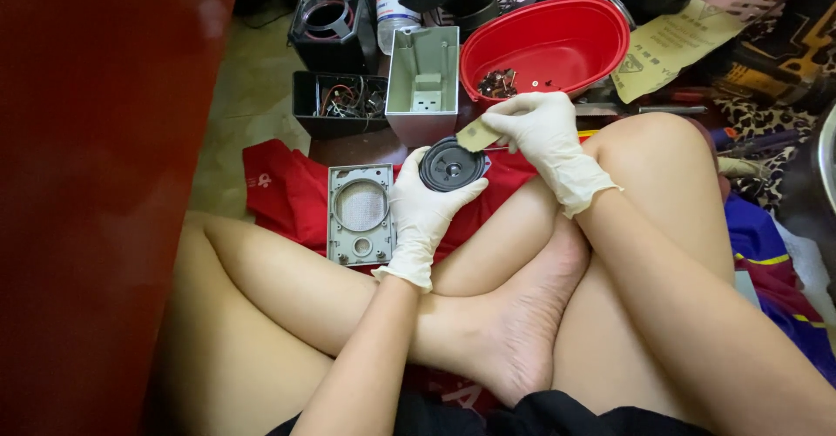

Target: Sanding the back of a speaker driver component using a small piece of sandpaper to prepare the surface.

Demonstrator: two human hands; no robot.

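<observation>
- Because we sit cross-legged on the floor, our work rests over a red cloth [279, 194] spread beneath our knees, which seems to keep small parts from straying.
- Beyond the cloth stands a red basin [570, 40], near enough to reach; a dark heap of small bits lies on its floor, too small for us to tell apart.
- Beside the basin, the grey housing shell [423, 83] stands open towards us, emptied, and a black tray [306, 96] of tangled wires sits just to its left.
- On the cloth by our left wrist lies the grey front panel [360, 213], face down, its round grille opening bare.
- Our left hand [420, 218], gloved in white, cups the round black speaker [451, 165] from below, cone side up, fingers closed about its rim to steady it.
- Our right hand [544, 135], gloved too, pinches a small tan piece [476, 135] touching the speaker's upper edge; what that piece is, and whether a slim tool runs under the fingers, we cannot tell.
- A dark red surface at the left blocks that whole side, and clutter at the top edge is cut off.
</observation>
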